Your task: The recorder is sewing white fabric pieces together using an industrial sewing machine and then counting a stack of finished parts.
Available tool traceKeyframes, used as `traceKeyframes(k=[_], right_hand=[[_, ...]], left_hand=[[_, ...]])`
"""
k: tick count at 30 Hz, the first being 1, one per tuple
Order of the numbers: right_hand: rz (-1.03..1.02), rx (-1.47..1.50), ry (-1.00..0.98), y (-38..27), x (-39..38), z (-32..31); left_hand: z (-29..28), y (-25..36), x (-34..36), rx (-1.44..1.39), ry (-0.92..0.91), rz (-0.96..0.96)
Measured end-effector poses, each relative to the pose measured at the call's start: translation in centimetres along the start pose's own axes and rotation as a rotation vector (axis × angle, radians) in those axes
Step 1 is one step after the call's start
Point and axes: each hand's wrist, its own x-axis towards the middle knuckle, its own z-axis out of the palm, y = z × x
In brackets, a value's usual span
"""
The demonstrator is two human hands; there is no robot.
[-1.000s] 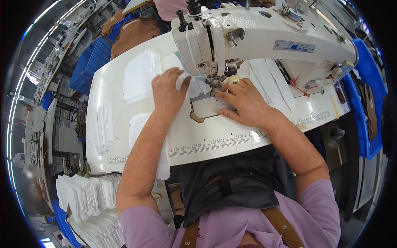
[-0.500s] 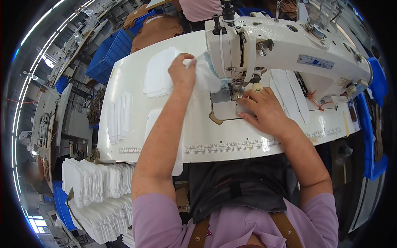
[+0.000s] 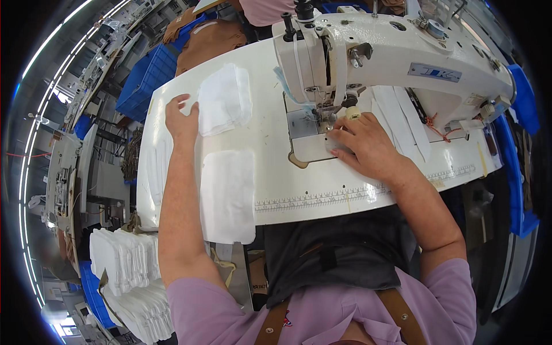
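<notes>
The left forearm (image 3: 183, 190) covers part of the narrow white strips (image 3: 156, 167). The underside of the right hand (image 3: 368, 144) is hidden; details around the presser foot (image 3: 328, 119) are too small to tell. The arm of the sewing machine (image 3: 379, 46) hides the far ends of the white pieces (image 3: 397, 115). The top edge cuts off a person in pink (image 3: 269, 11).

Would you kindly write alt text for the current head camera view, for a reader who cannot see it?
A person's right hand rests close to the foot of a white sewing machine, while the open left hand is beside a white fabric stack. More white fabric overhangs the near edge of the table.
</notes>
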Motion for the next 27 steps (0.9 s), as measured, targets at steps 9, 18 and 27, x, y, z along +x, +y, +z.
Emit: traceKeyframes(k=[9,18,27], right_hand=[[0.071,-0.143,0.121,0.7,-1.3,-2.8],[0.553,-0.276,-0.06,2.4,-4.6,-5.4],[0.476,-0.248,0.013,2.9,-6.0,-5.4]], left_hand=[[-13.0,8.7,-11.4,-0.394,-0.915,0.218],[-12.4,7.4,-12.7,-0.47,-0.746,0.158],[-12.6,14.6,-13.4,-0.632,-0.77,0.181]])
